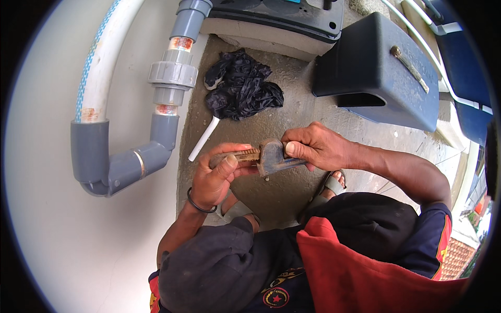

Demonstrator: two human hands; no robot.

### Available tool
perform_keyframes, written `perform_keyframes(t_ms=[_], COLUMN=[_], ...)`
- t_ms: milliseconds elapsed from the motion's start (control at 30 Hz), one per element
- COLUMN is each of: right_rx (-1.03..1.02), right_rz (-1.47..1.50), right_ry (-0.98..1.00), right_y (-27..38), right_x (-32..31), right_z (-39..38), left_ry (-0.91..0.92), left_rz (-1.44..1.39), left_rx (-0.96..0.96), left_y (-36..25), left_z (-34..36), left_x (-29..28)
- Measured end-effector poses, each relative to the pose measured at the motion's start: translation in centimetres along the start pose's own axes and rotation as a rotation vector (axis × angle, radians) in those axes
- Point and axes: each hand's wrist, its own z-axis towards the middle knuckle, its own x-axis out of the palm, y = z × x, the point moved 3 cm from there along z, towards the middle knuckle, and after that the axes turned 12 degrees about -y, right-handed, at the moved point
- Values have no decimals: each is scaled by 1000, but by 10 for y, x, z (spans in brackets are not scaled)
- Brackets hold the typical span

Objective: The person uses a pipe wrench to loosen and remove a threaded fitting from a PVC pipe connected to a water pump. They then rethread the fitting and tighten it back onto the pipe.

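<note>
A worn, rust-marked pipe wrench (272, 158) is held level between my two hands, above the floor in front of my knees. My left hand (210, 180) pinches its toothed jaw piece between thumb and fingers. Around the other end, next to the block-shaped housing, my right hand (322, 148) is closed, with the thumb pressed on top. That grip covers part of the tool. On the left wall side, grey pipe fittings (136, 161) bend in a U and join a grey union (173, 75).
A crumpled black plastic bag (242, 88) lies on the wet concrete floor (282, 195), with a short white pipe (203, 139) beside it. A dark blue plastic box (376, 73) stands at the right, bearing a small stick-like tool (410, 69). Behind is a black case (276, 18) on a ledge.
</note>
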Motion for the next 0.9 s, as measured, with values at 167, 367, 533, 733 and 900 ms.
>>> perform_keyframes(t_ms=[167,367,533,733,900], right_rx=[94,-5,-149,138,94], right_rz=[10,-29,-102,16,6], right_ry=[7,-50,-62,72,60], right_y=[1,3,5,-3,0], right_x=[-1,1,1,1,1], right_z=[-1,-3,-4,-5,-2], left_ry=[2,-36,17,25,33], left_rz=[-27,-53,2,8,-72], left_rx=[-56,-90,-43,16,2], left_y=[2,0,0,7,10], left_z=[2,5,2,0,4], left_x=[0,-2,-1,1,-2])
